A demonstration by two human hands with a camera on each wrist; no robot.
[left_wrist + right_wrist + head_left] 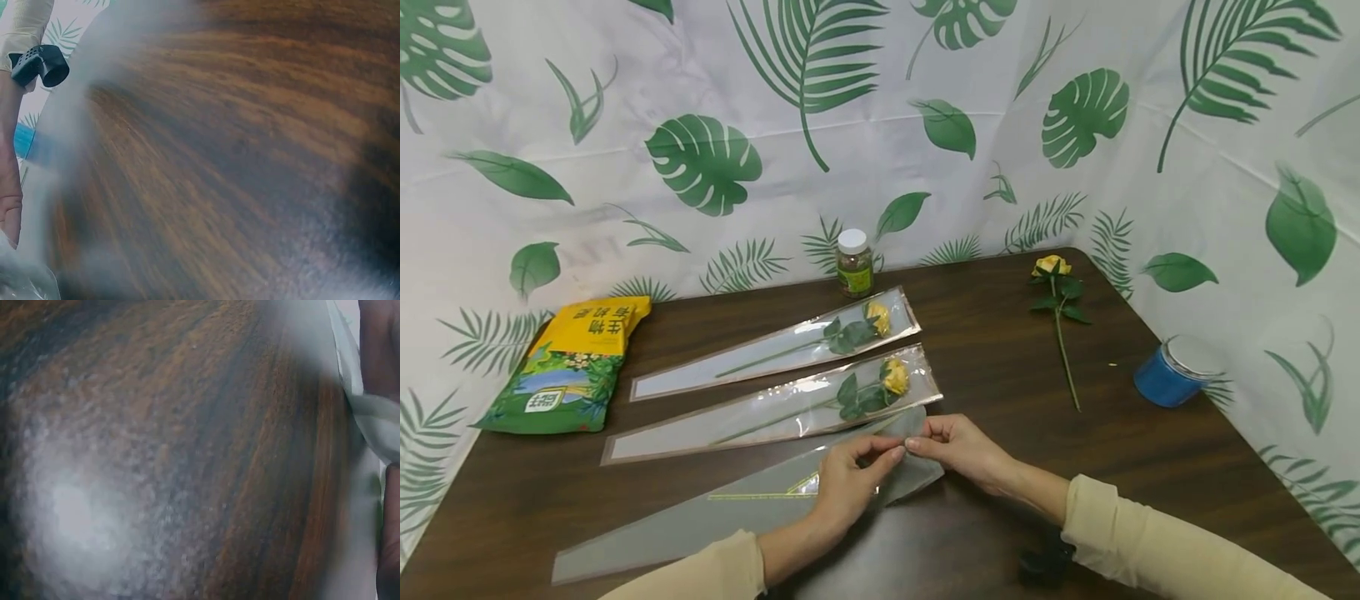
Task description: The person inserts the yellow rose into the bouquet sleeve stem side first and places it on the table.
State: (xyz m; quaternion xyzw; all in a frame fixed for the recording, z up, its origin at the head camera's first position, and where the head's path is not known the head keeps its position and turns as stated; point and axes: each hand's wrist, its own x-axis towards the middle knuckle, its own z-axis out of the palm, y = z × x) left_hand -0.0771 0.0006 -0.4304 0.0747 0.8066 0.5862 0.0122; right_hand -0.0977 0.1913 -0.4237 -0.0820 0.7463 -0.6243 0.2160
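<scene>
A long grey translucent flower sleeve (647,533) with a gold line print lies slantwise on the table, its wide end raised. My left hand (850,479) pinches that end between thumb and index finger. Close beside it, my right hand (958,450) pinches the upper corner, fingertips nearly meeting the left ones. A strip of the sleeve (378,422) runs between fingers at the right edge of the right wrist view. Just behind lie two clear sleeves, each with a yellow rose: one rose (895,377) nearer, the other rose (877,317) farther back.
A loose yellow rose (1051,267) lies at the back right of the brown table (1000,350). Right of it a blue can (1168,379) lies tipped. A white-lidded jar (854,267) stands at the back edge, and a yellow-green bag (568,367) lies on the left.
</scene>
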